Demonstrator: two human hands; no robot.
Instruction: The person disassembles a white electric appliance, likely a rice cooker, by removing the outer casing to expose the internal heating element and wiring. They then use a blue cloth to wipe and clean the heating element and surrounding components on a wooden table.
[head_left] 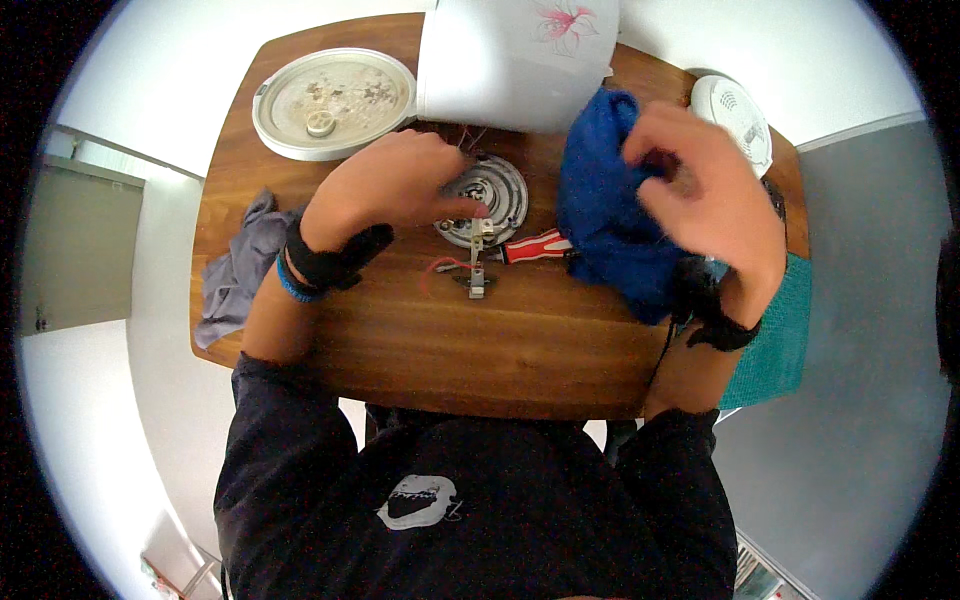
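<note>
My left hand (395, 180) hovers at the left side of a round metal heating plate (512, 192), its thumb apart from its curled fingers and over the plate's edge. Nothing shows in its grasp. A small metal bracket (477, 285) with a red wire lies just in front of the plate. Beside it rests a red-and-white handled screwdriver (538, 247). My right hand (705, 185), slightly blurred, is raised over the right side of a crumpled blue cloth (610, 210). Its fingers are bent and spread from the thumb, with nothing visible between them.
A white appliance housing (520, 65) with a pink flower stands at the back. Left of it lies a stained white round lid (335, 100) holding a small ring. A grey cloth (245, 265) sits at the left, a vented white disc (735, 115) at far right, a green mat (785, 340) nearer.
</note>
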